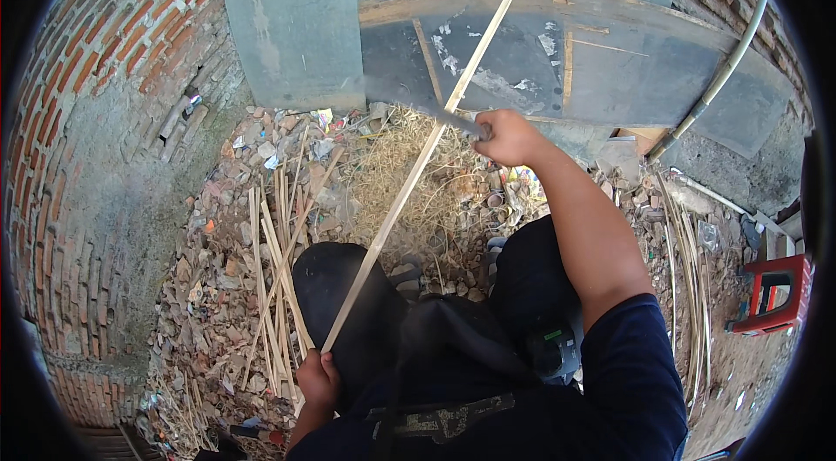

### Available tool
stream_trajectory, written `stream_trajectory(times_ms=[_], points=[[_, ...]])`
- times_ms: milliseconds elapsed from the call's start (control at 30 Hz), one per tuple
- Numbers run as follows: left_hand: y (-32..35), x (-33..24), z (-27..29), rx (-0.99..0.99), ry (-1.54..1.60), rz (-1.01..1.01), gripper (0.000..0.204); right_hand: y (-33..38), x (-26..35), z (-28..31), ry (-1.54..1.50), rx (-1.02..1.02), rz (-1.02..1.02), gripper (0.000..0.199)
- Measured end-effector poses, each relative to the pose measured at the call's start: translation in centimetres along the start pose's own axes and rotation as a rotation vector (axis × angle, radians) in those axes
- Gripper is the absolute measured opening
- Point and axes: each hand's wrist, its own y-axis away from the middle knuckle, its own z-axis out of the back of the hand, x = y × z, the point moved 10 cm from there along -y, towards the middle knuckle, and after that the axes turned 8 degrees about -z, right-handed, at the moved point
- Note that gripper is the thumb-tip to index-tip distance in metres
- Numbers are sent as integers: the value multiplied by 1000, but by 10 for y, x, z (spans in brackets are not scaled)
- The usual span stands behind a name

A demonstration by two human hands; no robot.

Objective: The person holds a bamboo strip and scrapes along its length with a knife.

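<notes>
Dirt ground point(749, 378) is being littered with brick rubble point(205, 291); straw-coloured shavings point(383, 187) are being heaped mid-ground, pale wooden strips point(277, 309) are being borne left, thinner strips point(694, 313) and a red plastic stool point(794, 294) right.

Pale yellow strip point(407, 190); red stool point(778, 266)
</notes>
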Motion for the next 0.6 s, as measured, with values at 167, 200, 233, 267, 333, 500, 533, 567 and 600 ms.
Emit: stream_trajectory(times_ms=[167, 200, 233, 267, 333, 500, 533, 567, 600], points=[[-6, -7, 5, 8, -60, -22, 30, -9, -59, 2, 30, -134, -322, 31], [-3, -8, 6, 17, -89, -29, 29, -7, -53, 5, 29, -132, -320, 31], [-3, -8, 7, 19, -90, -28, 29, -5, -44, 11, -28, -148, -264, 30], [-4, -9, 7, 22, -94, -21, 29, -2, -34, 17, -85, -165, -208, 30], [-5, -12, 6, 32, -95, -21, 30, 5, -15, 18, -42, -120, -148, 27], [-2, -3, 5, 29, -93, -9, 32, 19, 60, 1, 332, 104, 9, 24], [-3, -3, 4, 29, -92, -11, 32, 16, 48, -2, 332, 103, 6, 24], [-5, 0, 2, 28, -70, 2, 32, 6, 24, -2, 157, 74, -5, 26], [-2, 2, 1, 35, -44, 15, 32, 4, 1, 1, -18, 50, -24, 27]])
